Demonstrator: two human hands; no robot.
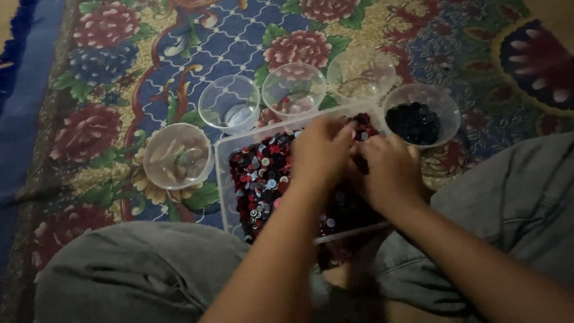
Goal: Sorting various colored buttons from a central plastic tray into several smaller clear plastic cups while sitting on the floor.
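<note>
Nearest the camera, two knees in grey trousers fill the bottom of the view, one on each side, and both forearms reach forward between them. The lower edge of the picture cuts off the legs and arms.

Just beyond the knees a clear plastic tray lies on the carpet, filled with mixed buttons in red, black, white and pale blue. Both hands are down in the tray, close together and nearly touching. The left hand is curled over the buttons with its fingertips pressed into the far part of the pile. The right hand lies just beside it, fingers bent down. Whether either hand has pinched a button cannot be made out, since the fingertips are hidden. The hands and arms cover the right half of the tray, and its near edge disappears between the knees.

Around the tray's far and left sides stand five clear cups. The cup at the left is close against the tray's left wall. Three more curve along the far edge, with only narrow gaps between them. The cup of dark buttons stands at the far right corner, just beyond the right hand.

Everything rests on a flowered carpet in red, blue and gold, which stretches away open beyond the cups. A plain blue strip runs down the left side. The light is dim.
</note>
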